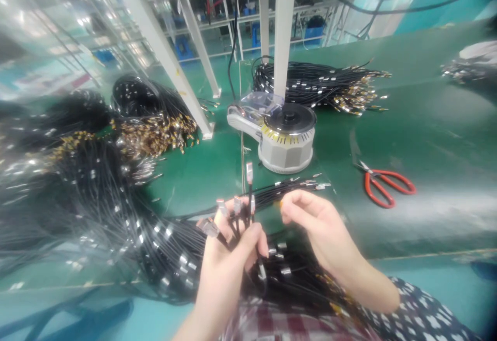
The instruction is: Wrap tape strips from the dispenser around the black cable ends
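Several black cables (249, 188) with flat metallic connector ends stand up out of my left hand (236, 242), which is closed around them. To the right, my right hand (310, 211) has its thumb and fingers pinched together. A small orange-yellow bit (281, 204) shows at its fingertips, too small to name. Under both hands a thick bundle of black cables (295, 273) with silvery labels lies over the lap and table edge. Just beyond the hands, a thinner row of black cables (279, 190) rests on the green table (349, 139).
A white tape dispenser (285, 149) with a black round top stands behind my hands. Red-handled scissors (382, 180) lie at the right. Coiled cable bundles with brass-coloured ends (155, 134) fill the left, and another cable bundle (314, 82) lies behind the dispenser. White posts (285, 35) rise from the table.
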Tool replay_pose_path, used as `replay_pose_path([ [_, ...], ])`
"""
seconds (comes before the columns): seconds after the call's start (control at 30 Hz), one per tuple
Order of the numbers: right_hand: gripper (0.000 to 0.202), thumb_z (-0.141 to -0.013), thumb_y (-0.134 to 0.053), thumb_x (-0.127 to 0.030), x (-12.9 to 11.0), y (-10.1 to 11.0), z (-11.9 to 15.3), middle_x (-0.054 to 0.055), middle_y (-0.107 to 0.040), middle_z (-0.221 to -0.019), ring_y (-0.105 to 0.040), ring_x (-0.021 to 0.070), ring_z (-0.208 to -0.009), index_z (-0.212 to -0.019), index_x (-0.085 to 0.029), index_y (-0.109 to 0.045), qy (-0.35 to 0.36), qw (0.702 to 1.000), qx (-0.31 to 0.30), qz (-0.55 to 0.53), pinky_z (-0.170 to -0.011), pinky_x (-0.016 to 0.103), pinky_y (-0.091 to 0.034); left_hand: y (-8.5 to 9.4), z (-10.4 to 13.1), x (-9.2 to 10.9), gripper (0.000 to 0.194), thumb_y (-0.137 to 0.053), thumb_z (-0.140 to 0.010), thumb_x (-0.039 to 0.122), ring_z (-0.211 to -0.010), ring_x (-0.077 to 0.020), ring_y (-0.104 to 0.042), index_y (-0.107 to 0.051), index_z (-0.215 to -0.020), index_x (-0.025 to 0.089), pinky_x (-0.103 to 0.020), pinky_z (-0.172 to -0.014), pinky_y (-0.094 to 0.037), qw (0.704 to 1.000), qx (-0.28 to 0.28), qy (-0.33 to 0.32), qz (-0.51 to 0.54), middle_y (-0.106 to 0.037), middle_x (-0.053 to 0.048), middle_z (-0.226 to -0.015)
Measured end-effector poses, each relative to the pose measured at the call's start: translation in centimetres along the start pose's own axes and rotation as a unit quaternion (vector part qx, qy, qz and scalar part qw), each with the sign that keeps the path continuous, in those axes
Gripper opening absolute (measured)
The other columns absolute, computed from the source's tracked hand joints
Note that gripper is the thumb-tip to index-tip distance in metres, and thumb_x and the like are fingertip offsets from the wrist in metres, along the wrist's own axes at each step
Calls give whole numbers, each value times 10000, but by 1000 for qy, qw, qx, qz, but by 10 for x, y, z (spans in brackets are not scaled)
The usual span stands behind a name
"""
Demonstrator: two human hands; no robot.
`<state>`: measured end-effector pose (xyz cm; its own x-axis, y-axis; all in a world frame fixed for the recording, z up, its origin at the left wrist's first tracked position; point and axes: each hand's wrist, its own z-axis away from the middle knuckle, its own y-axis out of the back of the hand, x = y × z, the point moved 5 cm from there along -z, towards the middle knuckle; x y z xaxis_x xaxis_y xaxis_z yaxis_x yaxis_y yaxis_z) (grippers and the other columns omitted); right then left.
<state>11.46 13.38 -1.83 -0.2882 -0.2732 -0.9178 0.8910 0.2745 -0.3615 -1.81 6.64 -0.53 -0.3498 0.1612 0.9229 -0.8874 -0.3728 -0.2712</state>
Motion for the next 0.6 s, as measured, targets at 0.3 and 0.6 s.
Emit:
replay_pose_path([
  [0.3,189,-772,-750,-280,9,-17,2,-27,-601,-575,-546,119,-573,-696,-173,-614,-64,988,-94,-103,-613,274,-417,-3,-3,0,325,-726,-789,266,-348,-35,-387,-576,-1064,182,-126,-341,-251,999,-4,4,-32,-682,-31,-607],
  [0.6,173,-754,-764,-276,11,-20,0,-24,-635,-589,-572,114,-574,-700,-177,-633,-65,990,-66,-108,-616,268,-449,4,-7,2,225,-781,-722,254,-305,-51,-474,-706,-890,125,-153,-308,-348,999,-10,24,-24,-697,-42,-632],
])
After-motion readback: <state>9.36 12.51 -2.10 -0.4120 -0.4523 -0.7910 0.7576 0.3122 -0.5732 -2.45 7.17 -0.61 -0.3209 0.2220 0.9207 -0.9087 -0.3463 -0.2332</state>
